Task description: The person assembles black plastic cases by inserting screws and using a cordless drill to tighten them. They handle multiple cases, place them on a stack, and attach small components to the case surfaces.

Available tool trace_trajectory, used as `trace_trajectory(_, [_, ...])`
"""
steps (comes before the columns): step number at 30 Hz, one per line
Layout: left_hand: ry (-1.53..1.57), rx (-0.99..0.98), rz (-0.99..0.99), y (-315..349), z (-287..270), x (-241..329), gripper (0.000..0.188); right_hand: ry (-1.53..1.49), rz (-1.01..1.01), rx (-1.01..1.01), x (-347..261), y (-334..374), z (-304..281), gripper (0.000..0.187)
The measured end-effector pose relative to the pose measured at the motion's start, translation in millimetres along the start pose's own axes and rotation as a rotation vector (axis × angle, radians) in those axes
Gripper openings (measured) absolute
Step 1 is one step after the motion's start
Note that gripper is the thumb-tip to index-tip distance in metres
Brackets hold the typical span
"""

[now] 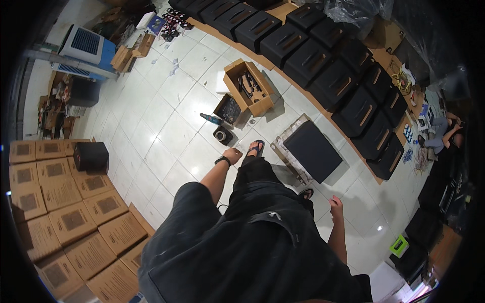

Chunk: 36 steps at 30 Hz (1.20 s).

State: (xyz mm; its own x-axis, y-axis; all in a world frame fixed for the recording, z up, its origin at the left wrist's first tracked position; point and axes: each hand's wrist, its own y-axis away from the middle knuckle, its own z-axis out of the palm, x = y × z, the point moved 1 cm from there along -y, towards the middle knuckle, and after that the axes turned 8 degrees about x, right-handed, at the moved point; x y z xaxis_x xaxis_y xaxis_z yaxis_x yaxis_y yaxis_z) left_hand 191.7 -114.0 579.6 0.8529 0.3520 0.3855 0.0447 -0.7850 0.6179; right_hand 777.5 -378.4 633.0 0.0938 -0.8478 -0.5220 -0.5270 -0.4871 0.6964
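My left hand (233, 155), with a dark band on the wrist, hangs above the floor with its fingers loosely bent. Nothing shows in it. Nearest to it stands a small black box (228, 142) with a round ring-shaped item (220, 135) on top. My right hand (336, 206) hangs out to the right, fingers curled; what they hold, if anything, is too small to make out. Ahead of my feet, a black speaker-like cabinet (313, 151) lies on a pale, wrapped-looking base (290, 164). Neither hand touches it.
An open carton (262, 107) of dark parts stands ahead, beside a smaller dark-filled box (227, 110) and a blue-black tool (211, 119). Rows of black cabinets (331, 83) curve along the right. Cartons (70, 222) are stacked left. Another person (444, 135) sits far right.
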Motion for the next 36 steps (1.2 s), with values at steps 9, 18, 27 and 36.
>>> trace_trajectory(9, [0.046,0.093,0.038,197,116,53,0.04,0.39,-0.001,0.039,190,-164,-72,0.09])
trace_trajectory(18, [-0.08,0.082,0.435,-77,249,167,0.053,0.221,-0.076,0.3,213,-291,43,0.12])
trace_trajectory(27, [-0.109,0.363,0.465,-224,429,252,0.149,0.076,-0.223,0.532,150,-410,138,0.148])
trace_trajectory(36, [-0.029,0.356,0.002,-139,411,120,0.147,0.336,-0.316,0.209,119,-362,197,0.153])
